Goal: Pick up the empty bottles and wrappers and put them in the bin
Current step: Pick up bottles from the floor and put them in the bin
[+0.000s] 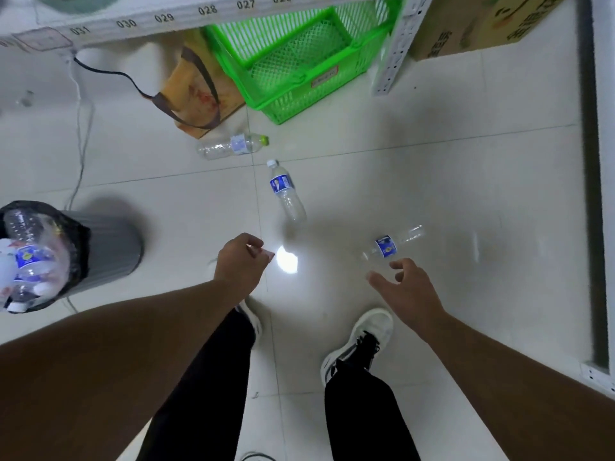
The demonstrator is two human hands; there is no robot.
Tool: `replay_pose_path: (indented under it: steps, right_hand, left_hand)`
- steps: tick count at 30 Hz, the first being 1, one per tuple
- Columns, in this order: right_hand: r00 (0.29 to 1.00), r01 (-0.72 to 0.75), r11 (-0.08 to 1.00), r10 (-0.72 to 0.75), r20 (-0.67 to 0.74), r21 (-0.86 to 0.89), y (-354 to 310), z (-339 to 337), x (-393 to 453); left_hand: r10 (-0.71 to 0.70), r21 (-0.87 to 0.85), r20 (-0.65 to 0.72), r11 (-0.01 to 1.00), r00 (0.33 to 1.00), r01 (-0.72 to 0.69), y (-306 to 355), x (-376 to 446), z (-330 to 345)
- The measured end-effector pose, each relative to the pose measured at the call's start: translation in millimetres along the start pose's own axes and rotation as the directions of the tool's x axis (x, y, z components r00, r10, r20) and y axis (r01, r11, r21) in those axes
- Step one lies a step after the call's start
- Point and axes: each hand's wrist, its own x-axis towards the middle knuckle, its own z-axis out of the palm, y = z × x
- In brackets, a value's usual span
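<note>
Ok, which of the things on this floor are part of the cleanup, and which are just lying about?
Job:
- bottle near the right hand
- blue-label bottle
- green-cap bottle
- bin, already holding bottles

Lying about:
- green basket
- brown bag
- cardboard box
- cable

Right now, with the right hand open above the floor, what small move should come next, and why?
Probably lower the right hand a little forward and close its fingers around the clear plastic bottle with the blue label. It lies on its side on the white tiled floor just beyond the fingertips, untouched, nearer than the other two bottles. The grey bin with the black liner stands to the left.
</note>
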Motion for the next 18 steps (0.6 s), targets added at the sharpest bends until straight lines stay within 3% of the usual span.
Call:
replay_pose_path:
  steps: [6,14,18]
  right_hand:
    - [0.970,-0.199,0.966,0.219,-0.108,0.167,-16,40,59]
    - [0.832,-0.401,0.814,0.516,-0.204,0.420,45,90,231]
    - [0.850,-0.374,0.832,0.484,-0.207,0.410,79,109,296]
  left_hand:
    - [0.042,-0.014,0.072,0.999,0.997,-0.041,-18,64,-2]
    - [0.056,0.107,0.050,0.992,0.997,-0.061,-87,195,77]
    - [0.057,0.152,0.015,0.987,0.998,-0.059,-126,239,118]
